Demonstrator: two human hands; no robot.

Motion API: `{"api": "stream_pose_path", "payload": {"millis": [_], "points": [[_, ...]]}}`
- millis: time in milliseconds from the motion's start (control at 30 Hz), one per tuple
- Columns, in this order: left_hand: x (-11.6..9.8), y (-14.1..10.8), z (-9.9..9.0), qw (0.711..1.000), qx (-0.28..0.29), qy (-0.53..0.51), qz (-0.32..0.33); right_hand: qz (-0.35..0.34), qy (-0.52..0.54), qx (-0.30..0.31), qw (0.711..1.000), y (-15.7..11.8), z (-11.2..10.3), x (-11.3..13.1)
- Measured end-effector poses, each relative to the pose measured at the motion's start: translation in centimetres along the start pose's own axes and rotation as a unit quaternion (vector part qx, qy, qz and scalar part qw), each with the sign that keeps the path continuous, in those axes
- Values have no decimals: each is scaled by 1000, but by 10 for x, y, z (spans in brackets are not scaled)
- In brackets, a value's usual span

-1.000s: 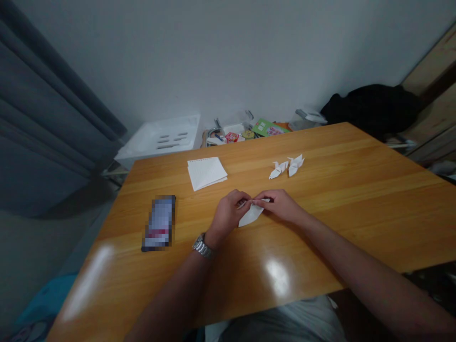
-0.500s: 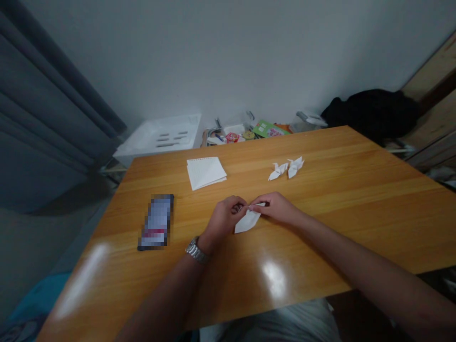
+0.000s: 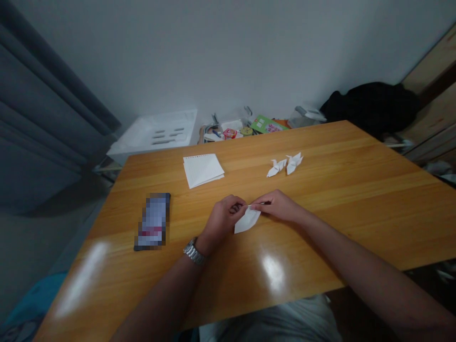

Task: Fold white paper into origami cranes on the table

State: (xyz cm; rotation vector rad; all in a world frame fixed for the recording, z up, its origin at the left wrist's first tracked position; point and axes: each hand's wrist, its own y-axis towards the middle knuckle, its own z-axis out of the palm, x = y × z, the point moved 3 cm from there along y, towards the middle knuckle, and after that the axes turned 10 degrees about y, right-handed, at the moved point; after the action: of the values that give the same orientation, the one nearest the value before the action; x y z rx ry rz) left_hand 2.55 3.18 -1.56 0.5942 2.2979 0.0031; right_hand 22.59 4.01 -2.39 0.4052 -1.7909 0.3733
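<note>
A folded piece of white paper [image 3: 246,221] is held just over the wooden table [image 3: 356,190], near its middle. My left hand [image 3: 228,213], with a metal watch on the wrist, pinches the paper's upper left edge. On the upper right edge, my right hand [image 3: 273,204] has its fingers closed round the paper, close beside the left fingertips. The fingers hide the top of the fold. Behind my right hand stand two folded white paper birds [image 3: 277,167], side by side. Loose white sheets [image 3: 203,170] lie in a stack behind my left hand.
A phone [image 3: 154,222] with a blurred-out screen lies on the left. Past the far edge are a white foam tray [image 3: 142,135], a green book [image 3: 266,124] among small items, a clear container [image 3: 304,118] and black cloth [image 3: 374,107].
The view has shifted slightly, so the table items sit a little higher and further left. Both hands keep their hold, and the right fingers have moved slightly on the paper's edge.
</note>
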Motion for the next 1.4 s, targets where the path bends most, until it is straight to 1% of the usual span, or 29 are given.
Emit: {"api": "stream_pose_path", "payload": {"millis": [167, 300, 433, 533, 767, 900, 1000, 1233, 1300, 1400], "points": [[-2, -1, -2, 1000, 3, 21, 17, -13, -21, 38, 999, -3, -4, 2], [-3, -2, -3, 999, 6, 24, 28, -1, -19, 53, 998, -4, -5, -2], [0, -1, -2, 1000, 2, 13, 26, 1, -18, 40, 999, -4, -8, -4], [3, -2, 0, 1000, -12, 6, 25, 6, -48, 33, 998, -6, -10, -2], [5, -1, 4, 999, -25, -5, 26, -20, -49, 41, 998, -8, -10, -1], [4, 0, 2, 999, -29, -8, 26, -26, -44, 17, 999, -6, -9, -1], [3, -1, 1, 999, -27, -13, 18, -38, -28, 0, 999, -6, -7, 0], [2, -3, 1, 999, -40, -28, -3, -44, 66, -22, 997, -7, -3, 4], [1, -3, 2, 999, -37, -37, -7, -40, 67, -28, 997, -8, -3, 4], [0, -4, 3, 999, -36, -21, 5, -29, 51, -37, 998, -9, -5, 4]]}}
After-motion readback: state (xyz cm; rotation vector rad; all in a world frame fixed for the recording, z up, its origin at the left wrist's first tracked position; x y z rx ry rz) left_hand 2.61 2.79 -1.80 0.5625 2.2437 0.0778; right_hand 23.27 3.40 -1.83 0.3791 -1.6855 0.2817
